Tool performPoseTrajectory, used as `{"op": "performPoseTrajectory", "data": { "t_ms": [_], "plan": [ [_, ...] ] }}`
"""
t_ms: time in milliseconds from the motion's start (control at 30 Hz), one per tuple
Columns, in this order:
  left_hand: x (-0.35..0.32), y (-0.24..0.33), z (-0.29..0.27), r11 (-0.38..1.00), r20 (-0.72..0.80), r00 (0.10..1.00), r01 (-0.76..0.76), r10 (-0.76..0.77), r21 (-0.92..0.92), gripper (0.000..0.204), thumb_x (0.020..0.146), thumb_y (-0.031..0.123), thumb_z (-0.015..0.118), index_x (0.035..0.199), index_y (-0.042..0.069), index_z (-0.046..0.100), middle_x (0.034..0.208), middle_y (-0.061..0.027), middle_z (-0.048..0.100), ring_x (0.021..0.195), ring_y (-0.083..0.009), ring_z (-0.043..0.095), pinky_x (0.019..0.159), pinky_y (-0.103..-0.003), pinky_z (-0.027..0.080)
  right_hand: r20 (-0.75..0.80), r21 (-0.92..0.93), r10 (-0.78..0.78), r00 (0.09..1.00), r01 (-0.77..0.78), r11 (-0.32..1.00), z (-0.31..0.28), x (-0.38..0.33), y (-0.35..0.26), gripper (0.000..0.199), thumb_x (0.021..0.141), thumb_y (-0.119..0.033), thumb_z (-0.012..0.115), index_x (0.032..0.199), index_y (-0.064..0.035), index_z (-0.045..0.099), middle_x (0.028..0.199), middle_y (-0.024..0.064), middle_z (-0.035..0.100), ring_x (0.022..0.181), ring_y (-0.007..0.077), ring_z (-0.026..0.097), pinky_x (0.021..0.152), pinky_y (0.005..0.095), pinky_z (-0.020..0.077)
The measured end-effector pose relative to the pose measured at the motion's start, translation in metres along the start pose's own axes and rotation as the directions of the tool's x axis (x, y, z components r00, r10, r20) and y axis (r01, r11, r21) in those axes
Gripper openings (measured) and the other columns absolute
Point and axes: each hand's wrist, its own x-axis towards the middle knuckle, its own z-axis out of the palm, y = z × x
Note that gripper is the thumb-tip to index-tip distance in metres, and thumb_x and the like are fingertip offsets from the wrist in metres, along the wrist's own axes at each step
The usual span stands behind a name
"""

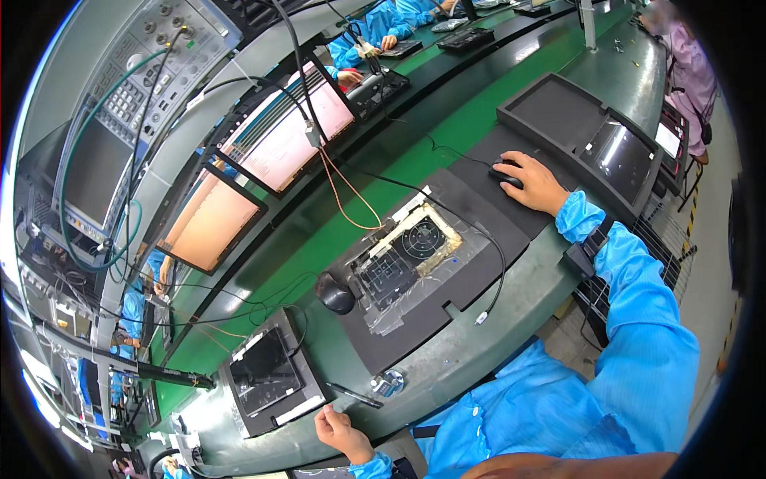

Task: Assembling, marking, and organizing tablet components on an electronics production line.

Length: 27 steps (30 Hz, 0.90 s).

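Note:
My right hand (533, 185) rests over a black computer mouse (506, 173) at the right, its fingers curved around it on a dark mat. At the table's near edge, my left hand (343, 433) is closed, its fingers curled in, and nothing shows in it. Just beyond it lie a black pen-like stick (355, 395) and a small clear round item (388, 383). A dark flat-screen device (264, 370) sits on a black pad left of that hand. Between my hands is a taped black fixture plate (391, 271) with a round target pattern. Another black mouse (334, 294) stands beside it.
Two lit monitors (297, 132) stand behind the bench, under a bench instrument (120, 120) with knobs. Cables (351, 195) hang across the middle. An open black foam tray (570, 132) holds a glossy panel at right. Co-workers in blue (371, 36) and pink (690, 72) sit farther off.

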Motion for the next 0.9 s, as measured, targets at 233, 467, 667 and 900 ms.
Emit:
{"op": "performPoseTrajectory", "data": {
  "t_ms": [233, 467, 667, 900],
  "plan": [
    [0.002, -0.001, 0.001, 1.000, 0.036, 0.999, -0.003, 0.004, -0.025, 0.019, 0.104, 0.015, 0.059, 0.091, 0.001, 0.060, 0.060, 0.0049, 0.042, 0.052, -0.0031, 0.033, 0.048, -0.022, 0.025, -0.029, 0.014, -0.013, 0.999, 0.013, 1.000, 0.001, -0.001, 0.000, 0.037, 0.090, -0.021, 0.069, 0.125, -0.0119, 0.067, 0.134, 0.0148, 0.057, 0.121, 0.0348, 0.058, 0.101, 0.0425, 0.0491],
    [0.004, -0.004, -0.003, 0.999, 0.073, 0.997, 0.020, -0.017, -0.033, 0.019, 0.105, 0.014, 0.056, 0.092, 0.003, 0.061, 0.059, 0.0054, 0.040, 0.052, -0.0026, 0.031, 0.048, -0.022, 0.024, -0.028, -0.009, 0.015, 0.999, -0.015, 1.000, 0.001, -0.001, -0.003, 0.035, 0.091, -0.021, 0.068, 0.126, -0.0119, 0.068, 0.135, 0.0148, 0.056, 0.122, 0.0343, 0.058, 0.102, 0.0418, 0.0489],
    [0.001, -0.001, -0.002, 1.000, 0.061, 0.998, 0.015, -0.014, -0.021, 0.017, 0.105, 0.013, 0.056, 0.091, 0.003, 0.060, 0.059, 0.0056, 0.040, 0.051, -0.0022, 0.031, 0.048, -0.021, 0.023, -0.034, -0.005, 0.018, 0.999, -0.018, 1.000, 0.003, 0.001, -0.003, 0.036, 0.091, -0.021, 0.068, 0.126, -0.0114, 0.068, 0.135, 0.0149, 0.056, 0.122, 0.0346, 0.058, 0.101, 0.0419, 0.0493],
    [0.003, 0.001, 0.005, 1.000, 0.085, 0.996, 0.020, -0.021, 0.013, 0.021, 0.104, 0.018, 0.059, 0.091, 0.001, 0.061, 0.061, 0.0033, 0.043, 0.053, -0.0043, 0.035, 0.049, -0.022, 0.026, -0.040, -0.026, 0.027, 0.999, -0.028, 0.999, -0.002, -0.014, 0.011, 0.036, 0.091, -0.024, 0.069, 0.125, -0.0119, 0.068, 0.137, 0.0161, 0.055, 0.121, 0.0355, 0.058, 0.102, 0.0428, 0.0492]
  ]
}}
